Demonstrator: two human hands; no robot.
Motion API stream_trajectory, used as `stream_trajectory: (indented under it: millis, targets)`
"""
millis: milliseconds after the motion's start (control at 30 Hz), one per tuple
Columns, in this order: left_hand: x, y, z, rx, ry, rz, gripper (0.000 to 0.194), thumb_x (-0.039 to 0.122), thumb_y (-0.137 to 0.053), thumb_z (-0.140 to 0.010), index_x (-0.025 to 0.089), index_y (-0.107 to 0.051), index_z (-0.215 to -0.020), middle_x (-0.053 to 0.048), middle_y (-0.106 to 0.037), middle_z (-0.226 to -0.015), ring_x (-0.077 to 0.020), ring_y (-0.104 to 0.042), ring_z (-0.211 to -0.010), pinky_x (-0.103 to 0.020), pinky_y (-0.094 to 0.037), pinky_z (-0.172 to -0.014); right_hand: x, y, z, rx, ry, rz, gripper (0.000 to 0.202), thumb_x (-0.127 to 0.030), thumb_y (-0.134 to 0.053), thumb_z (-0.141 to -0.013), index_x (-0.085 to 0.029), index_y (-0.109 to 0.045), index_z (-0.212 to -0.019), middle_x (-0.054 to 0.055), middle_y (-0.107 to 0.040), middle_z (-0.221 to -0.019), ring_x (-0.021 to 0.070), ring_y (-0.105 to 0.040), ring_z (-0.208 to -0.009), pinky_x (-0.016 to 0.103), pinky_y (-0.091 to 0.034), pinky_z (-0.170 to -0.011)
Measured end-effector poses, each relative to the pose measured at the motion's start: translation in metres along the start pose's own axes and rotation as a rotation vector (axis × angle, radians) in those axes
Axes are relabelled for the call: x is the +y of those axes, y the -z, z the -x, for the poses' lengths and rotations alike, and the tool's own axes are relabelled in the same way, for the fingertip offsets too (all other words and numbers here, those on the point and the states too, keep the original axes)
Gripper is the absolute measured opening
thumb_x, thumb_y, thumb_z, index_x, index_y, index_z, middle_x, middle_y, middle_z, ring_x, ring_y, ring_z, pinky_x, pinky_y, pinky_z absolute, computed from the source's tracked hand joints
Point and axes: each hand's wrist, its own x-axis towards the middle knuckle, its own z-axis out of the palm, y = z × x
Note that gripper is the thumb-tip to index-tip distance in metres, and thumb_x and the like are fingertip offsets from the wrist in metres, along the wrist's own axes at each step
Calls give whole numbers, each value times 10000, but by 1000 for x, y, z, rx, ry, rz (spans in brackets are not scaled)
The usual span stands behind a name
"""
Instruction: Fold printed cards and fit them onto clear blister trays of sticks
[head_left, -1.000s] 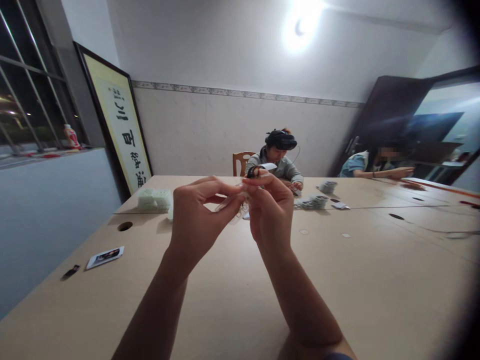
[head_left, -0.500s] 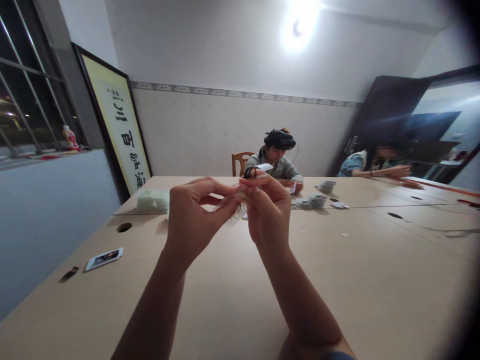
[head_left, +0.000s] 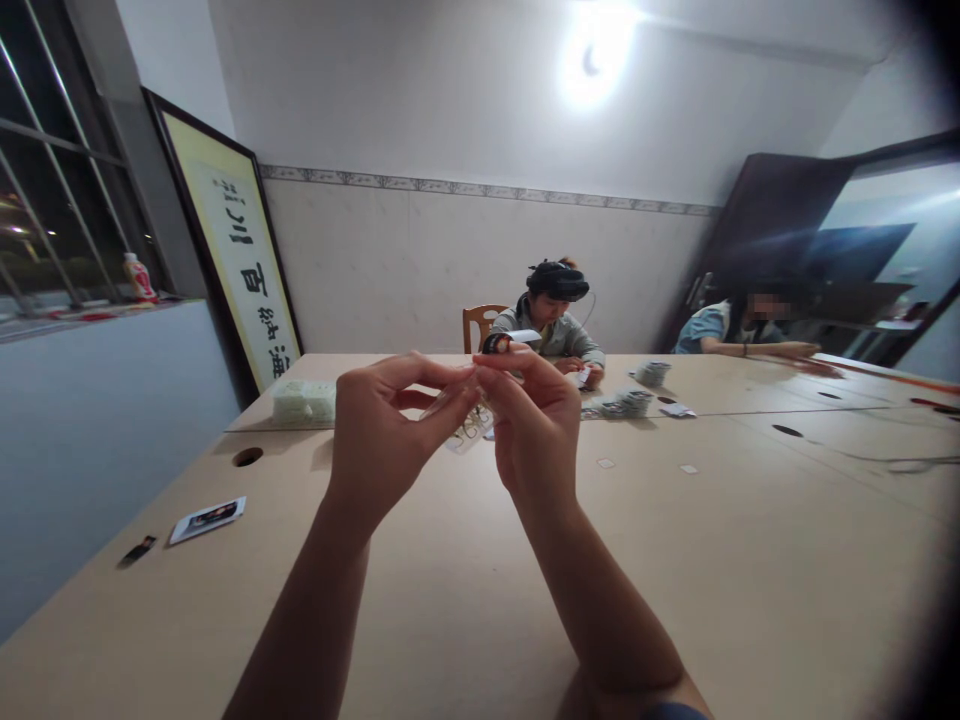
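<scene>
Clear plastic piece (head_left: 471, 430) w/ loop-like outlines sits mid-frame, up off the table (head_left: 465, 610), hanging just under where the fingertips meet. We see the left hand (head_left: 375, 420) pinching it, thumb against index finger. Right hand (head_left: 541, 420) is pinched too, its tips touching the left's; a dark-and-white card (head_left: 499, 344) pokes up past its fingers — we read that as gripped, though the exact contact pt is hidden.

Step in hand, our call: close two-handed fingertip work where plastic & card come together, mid-handling, neither piece set down. Can't make out whether the two are joined. Next move, we'd judge, calls for a firm pinch both sides + small finger shifts, arms steady; the plastic looks thin, so a hard squeeze could bend it.

Also on table: picture card (head_left: 208, 520) & small dark piece (head_left: 138, 550) at lower left of frame, pale block stack (head_left: 301, 402) at mid-left, card piles (head_left: 628, 404) right of centre, co-worker (head_left: 551, 320) behind.
</scene>
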Motion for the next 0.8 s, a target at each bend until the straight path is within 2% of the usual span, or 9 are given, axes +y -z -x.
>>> stream_trajectory:
  millis: [167,300,433,567,667,800]
  targets:
    - [-2,2,-1,8,10,11,121,160,-846,-695,206,-803,-799,-26,-804,-798,-158,-759,-720,-230,-645,-630,1,2,-1,-41,-1,-10,92,-206,-735,-749,-281,-784,-774,-9,-591,-872,128,-600,-766,294,-516,-692]
    - [-6,6,-3,4,46,65,166,174,-864,-690,201,-814,-847,-31,-802,-793,-158,-758,-703,-221,-640,-622,-1,6,-1,-111,-17,-2,180,-197,-696,-794,-300,-813,-883,5,-609,-949,128,-610,-801,291,-519,-721]
    - [-9,11,-6,7,59,81,177,207,-862,-703,193,-806,-870,-31,-788,-771,-155,-747,-696,-207,-623,-595,-3,9,-3,-78,1,64,243,-223,-733,-796,-339,-795,-1000,5,-599,-1089,119,-618,-788,293,-534,-712]
    - [-10,13,-9,37,74,145,275,224,-877,-686,202,-728,-915,-14,-769,-776,-164,-750,-731,-206,-610,-605,-4,9,-5,-43,53,165,162,-280,-773,-775,-325,-799,-929,18,-540,-1138,144,-625,-863,291,-553,-685]
    - [-11,12,-11,39,80,196,348,233,-909,-645,219,-637,-860,13,-751,-751,-161,-751,-737,-203,-607,-628,-5,7,-3,-43,49,266,132,-336,-792,-775,-297,-797,-901,36,-518,-1155,169,-623,-924,291,-548,-665]
    - [-15,9,-12,44,62,213,362,264,-915,-648,220,-614,-845,16,-741,-743,-156,-747,-753,-201,-612,-641,-6,4,0,3,130,465,104,-334,-792,-757,-237,-753,-751,59,-542,-1068,228,-571,-1076,282,-527,-640]
